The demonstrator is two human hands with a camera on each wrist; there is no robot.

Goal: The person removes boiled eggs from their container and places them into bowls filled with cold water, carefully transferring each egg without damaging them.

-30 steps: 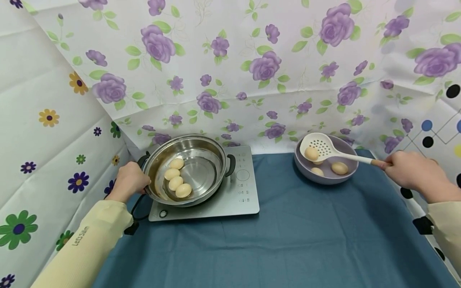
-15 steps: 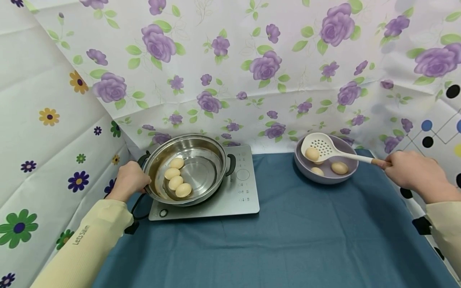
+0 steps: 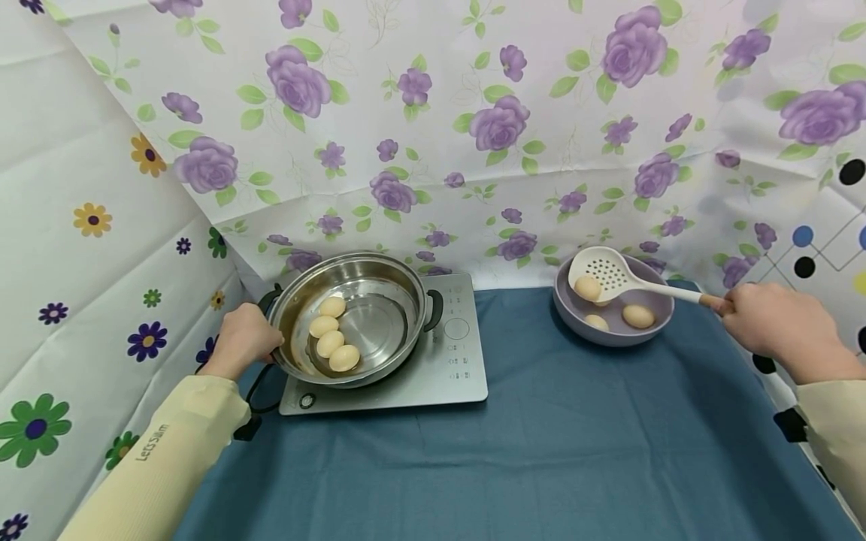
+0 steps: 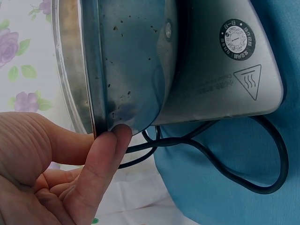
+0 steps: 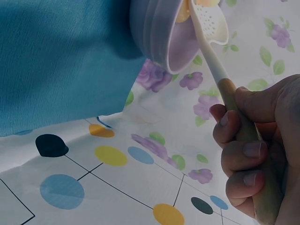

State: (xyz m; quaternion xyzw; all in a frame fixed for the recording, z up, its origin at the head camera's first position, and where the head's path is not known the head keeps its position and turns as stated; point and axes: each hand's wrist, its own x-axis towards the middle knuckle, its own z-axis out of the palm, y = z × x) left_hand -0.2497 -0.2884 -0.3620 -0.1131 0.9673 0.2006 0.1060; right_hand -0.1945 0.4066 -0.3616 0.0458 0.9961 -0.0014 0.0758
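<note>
In the head view my left hand (image 3: 245,342) is at the left rim of a steel pan (image 3: 395,289). The left wrist view shows its thumb and fingers (image 4: 101,150) pinching that rim. Several pale eggs (image 3: 330,344) lie in a row inside the pan. My right hand (image 3: 778,327) grips the wooden handle of a white slotted spoon (image 3: 612,276), with fingers (image 5: 243,157) curled round it. One egg (image 3: 587,288) rests on the spoon's head, above a purple bowl (image 3: 612,340). Other eggs (image 3: 638,316) lie in this bowl, one partly hidden under the spoon.
The pan stands on a silver induction cooker (image 3: 467,383), whose black cord (image 4: 253,187) loops off its left side. A blue cloth (image 3: 514,466) covers the table. Floral sheeting (image 3: 433,113) hangs behind, and patterned sheets border both sides.
The slotted spoon's head has shifted slightly up and to the right over the bowl, its egg still on it. My left hand and the pan look unmoved.
</note>
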